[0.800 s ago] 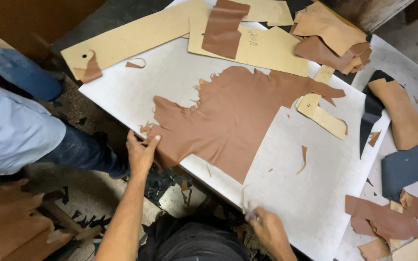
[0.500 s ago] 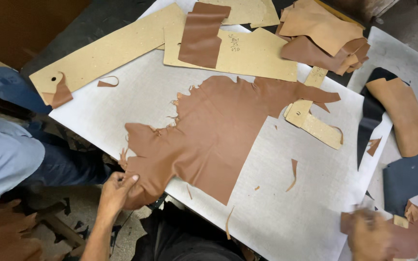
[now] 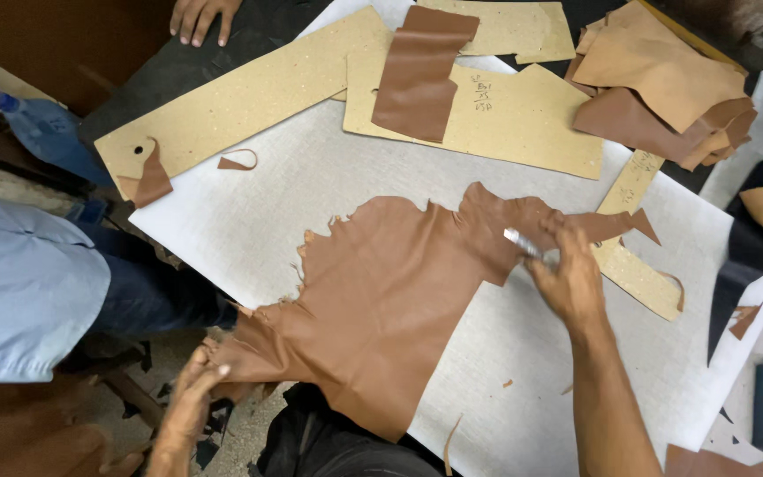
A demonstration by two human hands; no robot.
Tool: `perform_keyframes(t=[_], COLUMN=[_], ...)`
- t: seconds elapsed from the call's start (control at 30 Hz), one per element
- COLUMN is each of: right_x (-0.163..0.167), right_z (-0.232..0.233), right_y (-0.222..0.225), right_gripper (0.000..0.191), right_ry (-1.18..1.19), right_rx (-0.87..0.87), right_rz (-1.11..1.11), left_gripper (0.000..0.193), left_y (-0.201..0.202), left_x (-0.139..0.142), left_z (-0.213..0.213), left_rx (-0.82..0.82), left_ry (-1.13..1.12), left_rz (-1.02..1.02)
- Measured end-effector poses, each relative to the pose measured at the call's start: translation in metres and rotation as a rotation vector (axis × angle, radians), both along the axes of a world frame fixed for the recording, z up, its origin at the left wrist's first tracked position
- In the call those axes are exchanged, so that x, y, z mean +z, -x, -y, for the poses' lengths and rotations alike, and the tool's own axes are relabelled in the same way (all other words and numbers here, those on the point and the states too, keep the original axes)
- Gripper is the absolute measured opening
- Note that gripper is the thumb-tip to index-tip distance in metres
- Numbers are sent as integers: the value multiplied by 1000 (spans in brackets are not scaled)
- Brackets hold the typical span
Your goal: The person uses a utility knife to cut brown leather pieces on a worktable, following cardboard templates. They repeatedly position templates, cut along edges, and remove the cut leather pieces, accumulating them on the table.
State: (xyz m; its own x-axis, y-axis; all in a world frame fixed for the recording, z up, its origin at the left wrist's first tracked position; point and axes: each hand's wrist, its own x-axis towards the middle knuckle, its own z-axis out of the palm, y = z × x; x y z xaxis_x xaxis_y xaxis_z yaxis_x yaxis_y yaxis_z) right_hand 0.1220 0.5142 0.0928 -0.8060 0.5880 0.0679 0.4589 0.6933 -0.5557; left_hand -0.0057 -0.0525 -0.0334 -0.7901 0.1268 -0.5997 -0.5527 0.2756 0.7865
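- The left hand [image 3: 189, 406] grips the near-left corner of the brown leather hide [image 3: 381, 300], fingers closed over the edge where it hangs off the near edge of the tabletop [image 3: 311, 185].
- The right hand [image 3: 567, 278] is closed round a slim silver tool [image 3: 523, 245], whose tip rests on the far-right part of the hide.
- The hide lies flat across the middle of the pale grey tabletop, with ragged edges on its left and far sides and a straight-cut notch near the right hand.
- A narrow cardboard pattern strip [image 3: 638, 265] lies just right of the right hand, partly under the hide's pointed end.
- On the far side, a large cardboard pattern [image 3: 523, 115] carries a folded dark brown leather piece [image 3: 421, 75].
- A long cardboard pattern [image 3: 240, 97] runs to the far left, with a small leather scrap [image 3: 152, 177] at its left end.
- A heap of tan leather pieces [image 3: 664, 79] sits at the far right.
- Another person's hand [image 3: 200, 16] rests on the far-left edge, and a person in a light blue shirt [image 3: 19, 291] stands at the left.
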Motion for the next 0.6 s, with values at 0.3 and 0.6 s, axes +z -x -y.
perform_keyframes(t=[0.3,0.6], right_x=[-2,101], right_z=[-8,19], right_y=[92,6], right_gripper=[31,15], right_ry=[115,473], right_rx=[21,10], right_rz=[659,-42], left_gripper=[19,29], left_y=[36,242], left_x=[12,158], left_z=[7,-36], left_rx=[-232,-427], left_ry=[-49,-135], left_rz=[286,-448])
